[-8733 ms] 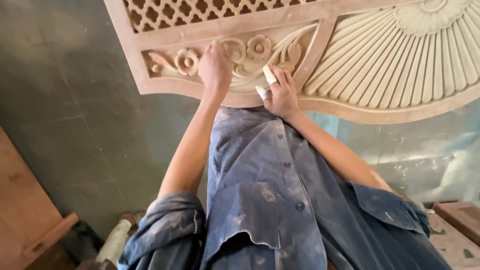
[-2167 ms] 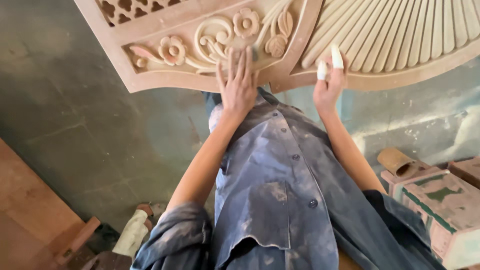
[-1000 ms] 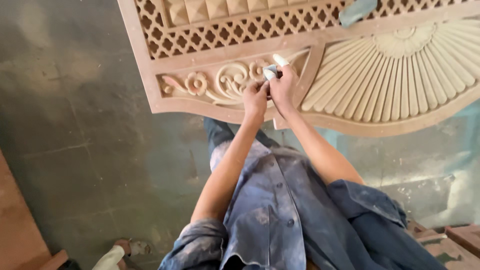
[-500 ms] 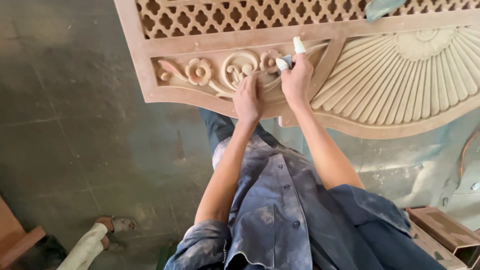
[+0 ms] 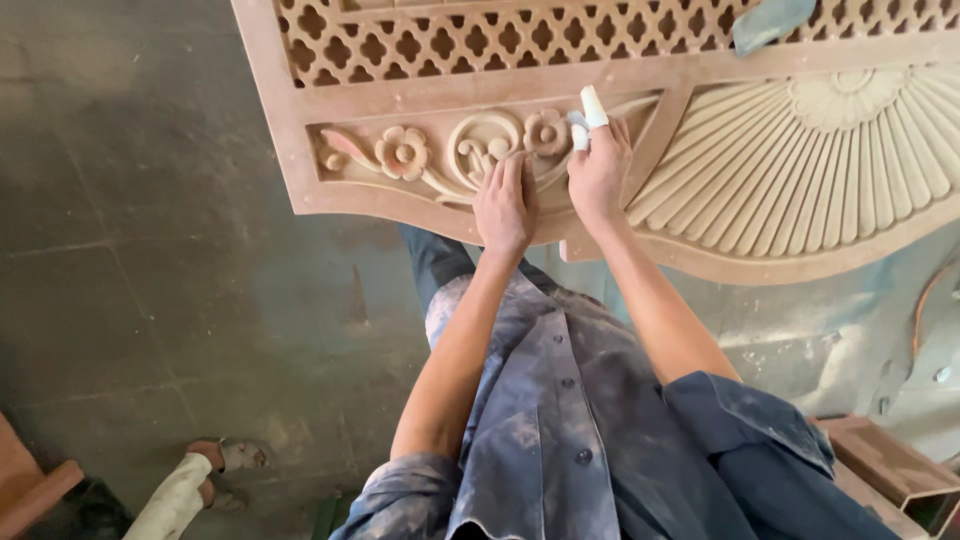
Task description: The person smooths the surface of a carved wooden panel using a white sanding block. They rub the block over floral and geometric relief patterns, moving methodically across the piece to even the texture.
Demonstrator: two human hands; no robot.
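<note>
I look straight down on a large carved wooden panel (image 5: 300, 150) that lies just ahead of both hands, its long axis running left to right across my view. The left hand (image 5: 503, 205) rests flat on the lower frame rail, fingers together and pointing forward, fingertips touching the scroll carving (image 5: 480, 145). The right hand (image 5: 598, 172) sits just beside it, to its right, pressed against the same band of carving; two of its fingers wear white wraps (image 5: 592, 105), and I cannot tell whether it pinches anything between them. The carved flower (image 5: 546, 130) lies right between the two hands, touching the right hand's wrapped fingertips, so the right hand is the nearer one to it. Another flower (image 5: 402, 152) sits well to the left of the left hand. To the right of the right hand spreads the fluted fan carving (image 5: 800, 170); beyond both hands runs the lattice grille (image 5: 480, 40).

A grey-blue scrap, perhaps cloth or paper (image 5: 768, 22), lies on the grille far forward and right of the right hand. A reddish box-shaped piece (image 5: 885, 470) sits low to my right. I see no readable labels or signs.
</note>
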